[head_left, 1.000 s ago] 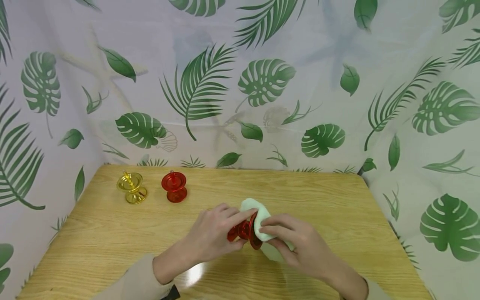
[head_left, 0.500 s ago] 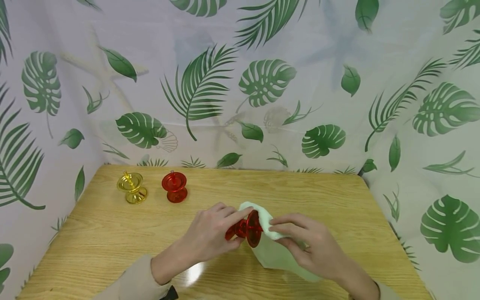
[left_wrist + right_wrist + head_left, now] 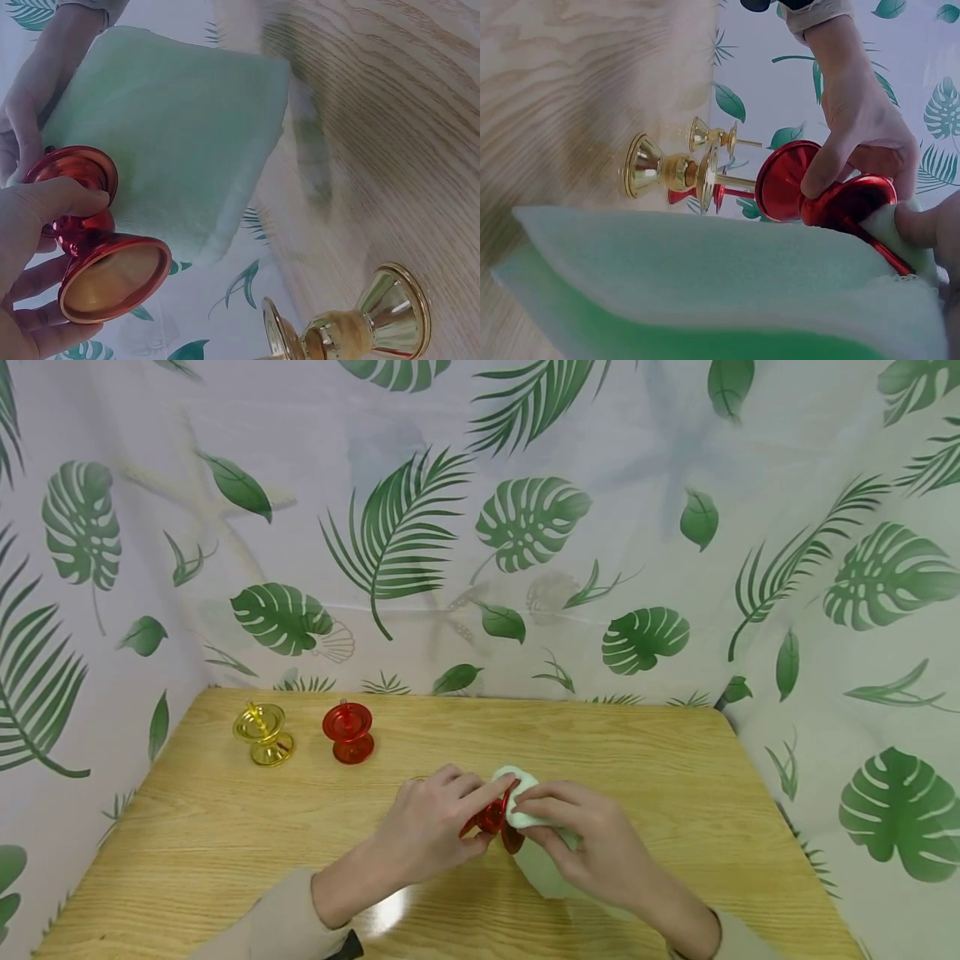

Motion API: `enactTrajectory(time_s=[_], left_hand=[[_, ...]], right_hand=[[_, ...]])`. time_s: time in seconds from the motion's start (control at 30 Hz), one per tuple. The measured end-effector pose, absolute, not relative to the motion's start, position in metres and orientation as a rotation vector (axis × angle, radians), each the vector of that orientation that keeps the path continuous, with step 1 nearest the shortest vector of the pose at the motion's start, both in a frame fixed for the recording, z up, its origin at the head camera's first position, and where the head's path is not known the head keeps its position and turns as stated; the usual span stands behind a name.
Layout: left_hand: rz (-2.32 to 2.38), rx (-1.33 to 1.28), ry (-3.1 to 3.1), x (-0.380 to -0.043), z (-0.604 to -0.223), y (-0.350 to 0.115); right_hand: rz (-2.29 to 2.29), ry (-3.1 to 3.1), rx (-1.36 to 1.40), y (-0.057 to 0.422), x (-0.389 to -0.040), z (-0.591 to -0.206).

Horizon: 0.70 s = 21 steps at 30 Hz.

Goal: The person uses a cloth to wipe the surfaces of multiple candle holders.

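Note:
My left hand (image 3: 427, 814) grips a shiny red candle holder (image 3: 492, 817) by its waist, tilted sideways with the dish toward the right. In the left wrist view the thumb lies across the stem of the candle holder (image 3: 82, 232), and its hollow base faces the camera. My right hand (image 3: 600, 839) pinches a pale green cloth (image 3: 543, 872) at the dish side. The right wrist view shows the cloth (image 3: 705, 262) bunched around the dish and beside its long red spike (image 3: 881, 251). The rest of the cloth hangs down below the right hand.
At the back left of the wooden table (image 3: 637, 760) stand a gold candle holder (image 3: 270, 747) and a red one (image 3: 352, 747). Another gold candle holder (image 3: 390, 315) stands near my left hand, mostly hidden by it in the head view. A leaf-print curtain (image 3: 420, 568) surrounds the table.
My right hand drew the cloth to the right, away from the red dish, then brought it back left against it. The left hand keeps its grip, with the candle holder turning slightly.

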<state>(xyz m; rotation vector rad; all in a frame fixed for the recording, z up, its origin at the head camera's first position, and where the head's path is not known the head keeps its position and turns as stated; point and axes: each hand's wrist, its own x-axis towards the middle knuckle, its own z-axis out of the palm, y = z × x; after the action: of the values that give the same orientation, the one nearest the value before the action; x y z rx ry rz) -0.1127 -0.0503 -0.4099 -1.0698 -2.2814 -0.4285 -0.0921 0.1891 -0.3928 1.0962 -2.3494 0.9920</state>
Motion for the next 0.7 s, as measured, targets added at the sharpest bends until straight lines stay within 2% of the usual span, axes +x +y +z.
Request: enactTrajectory(time_s=[0.27,0.37,0.7], left_hand=[[-0.370,-1.046,-2.220,-0.1112,-0.4139,-0.0483],[-0.360,-1.040,-2.206,-0.1103,-0.4143,-0.0479],[-0.417,-1.052,-2.299,-0.1075,-0.4131,-0.0523]], right_hand=[[1.315,-2.558,0.701,0.1820,-0.0891,-0.3898],[1.373,-2.583,0.636,0.1811,-0.0884,-0.3887],[0.978,-2.305,1.137,0.1876,-0.0892,-0.3965]])
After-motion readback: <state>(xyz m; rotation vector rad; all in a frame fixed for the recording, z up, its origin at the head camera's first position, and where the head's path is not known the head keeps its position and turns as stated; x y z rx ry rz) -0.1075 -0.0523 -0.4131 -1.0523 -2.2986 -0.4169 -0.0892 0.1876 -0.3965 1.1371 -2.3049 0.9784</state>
